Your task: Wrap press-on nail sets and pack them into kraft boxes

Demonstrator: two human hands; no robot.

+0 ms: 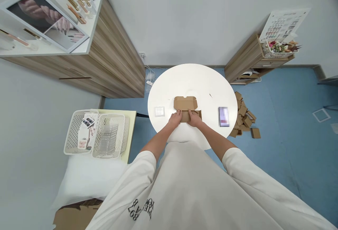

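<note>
A small brown cardboard box (185, 102) lies partly unfolded near the front middle of the round white table (192, 78). My left hand (175, 119) presses on its near left side, fingers curled over the cardboard. Pressing on the near right side is my right hand (194, 118), its fingers bent onto the flap. The far flap of the box stands open toward the wall. A small clear plastic case (159, 111) lies on the table left of my left hand. A phone-sized purple and white card (223, 116) lies to the right.
A heap of folded brown boxes (244, 115) sits on the blue floor right of the table. Two white mesh baskets (97, 133) stand on a yellow side table at my left. Wooden cabinets stand against the wall at far left and far right.
</note>
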